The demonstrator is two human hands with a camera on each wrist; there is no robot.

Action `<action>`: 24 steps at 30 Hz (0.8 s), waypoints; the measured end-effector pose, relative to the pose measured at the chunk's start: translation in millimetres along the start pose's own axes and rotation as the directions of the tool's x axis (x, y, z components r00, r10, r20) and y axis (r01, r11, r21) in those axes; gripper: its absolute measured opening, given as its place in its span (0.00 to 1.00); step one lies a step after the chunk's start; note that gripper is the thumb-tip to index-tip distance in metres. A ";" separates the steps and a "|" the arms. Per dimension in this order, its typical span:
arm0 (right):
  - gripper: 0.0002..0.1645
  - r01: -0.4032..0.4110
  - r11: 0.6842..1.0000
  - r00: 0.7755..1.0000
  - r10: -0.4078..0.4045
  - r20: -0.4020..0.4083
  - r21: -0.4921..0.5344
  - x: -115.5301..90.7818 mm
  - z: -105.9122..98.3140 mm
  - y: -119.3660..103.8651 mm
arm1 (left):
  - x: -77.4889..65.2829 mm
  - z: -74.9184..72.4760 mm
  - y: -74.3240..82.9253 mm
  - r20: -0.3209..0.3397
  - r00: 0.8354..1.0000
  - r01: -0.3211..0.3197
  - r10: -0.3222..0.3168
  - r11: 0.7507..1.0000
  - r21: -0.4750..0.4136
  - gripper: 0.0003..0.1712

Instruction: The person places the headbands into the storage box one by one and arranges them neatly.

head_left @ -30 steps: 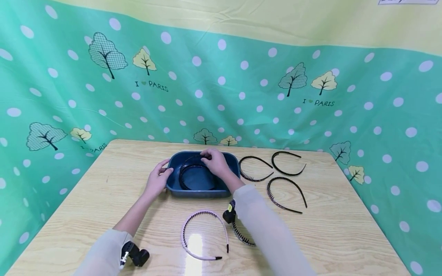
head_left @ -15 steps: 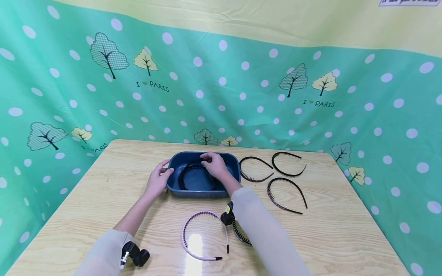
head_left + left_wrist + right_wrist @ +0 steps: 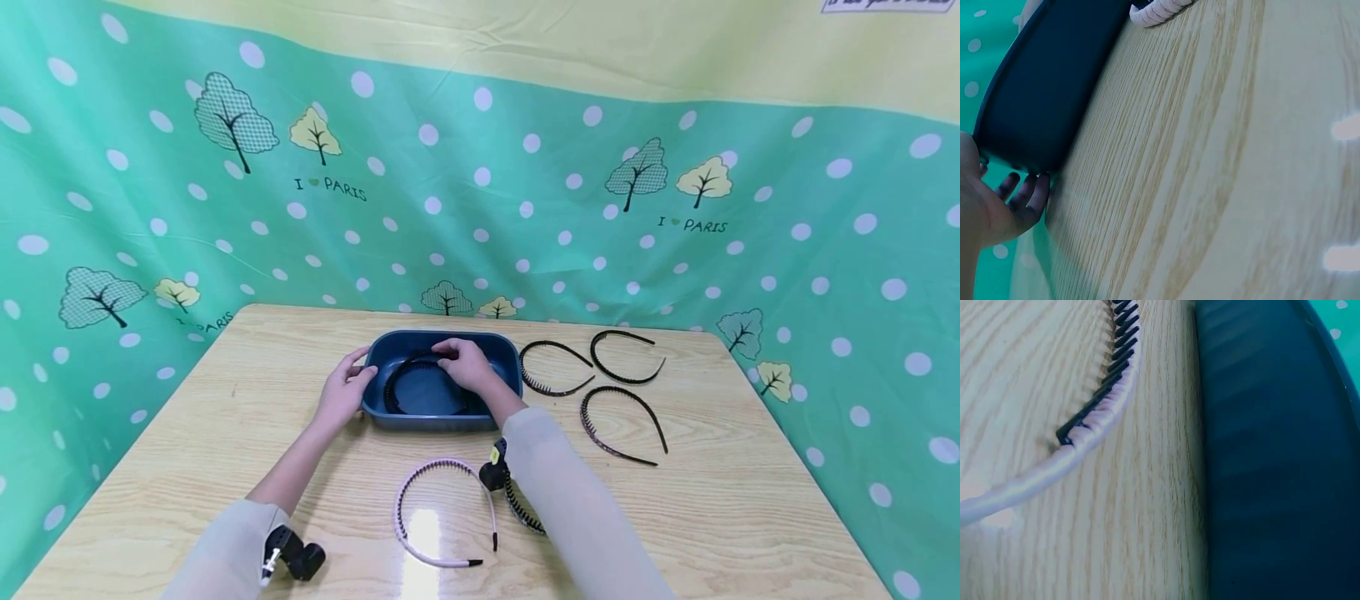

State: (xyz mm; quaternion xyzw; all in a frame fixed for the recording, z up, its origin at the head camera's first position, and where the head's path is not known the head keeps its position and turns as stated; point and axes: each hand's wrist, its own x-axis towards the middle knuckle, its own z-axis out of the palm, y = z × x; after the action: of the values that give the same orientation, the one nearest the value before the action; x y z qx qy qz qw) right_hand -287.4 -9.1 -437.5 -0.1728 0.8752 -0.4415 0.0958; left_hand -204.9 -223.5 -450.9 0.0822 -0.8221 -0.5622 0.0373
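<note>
Just below the frame's centre, the right hand (image 3: pixel 467 365) pinches a black, toothed, plastic-looking headband (image 3: pixel 392 387) inside the dark-blue, rectangular, plastic-looking tray (image 3: pixel 442 422), gripped at its left end by the left hand (image 3: pixel 347 387). Best let go only once the headband lies flat.

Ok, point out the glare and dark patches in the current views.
Head view: a white glare streak on the table, inside the lilac headband and below it; left wrist view: two white glare spots near the right edge, and the blue tray nearly black along its side; right wrist view: small glare at lower left by the headband, tray wall dark.
</note>
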 end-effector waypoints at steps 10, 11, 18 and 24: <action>0.17 -0.058 0.998 0.997 0.059 0.059 -0.015 -3.3 -0.3 0.5 | -0.3 -0.7 0.7 0.000 1.000 0.003 -0.003 1.000 -0.001 0.28; 0.17 -0.061 0.998 0.996 0.061 0.058 -0.012 -3.8 -0.4 0.2 | -0.3 -0.9 0.6 0.005 1.000 0.005 -0.005 1.000 0.000 0.28; 0.17 -0.056 0.998 0.997 0.057 0.055 -0.010 -5.3 -1.0 -0.6 | -0.6 -0.3 0.4 0.007 1.000 0.013 -0.013 1.000 -0.004 0.28; 0.15 -0.032 0.999 0.999 0.034 0.042 -0.039 -3.4 -1.6 -1.2 | -0.8 -0.2 0.4 0.006 1.000 0.016 -0.016 1.000 -0.013 0.28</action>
State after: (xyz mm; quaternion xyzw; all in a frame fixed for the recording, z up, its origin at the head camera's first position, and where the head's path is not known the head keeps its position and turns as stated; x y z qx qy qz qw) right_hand -284.5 -7.3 -435.5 -0.1695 0.8840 -0.4191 0.1187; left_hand -204.2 -223.4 -450.5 0.0870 -0.8177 -0.5682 0.0309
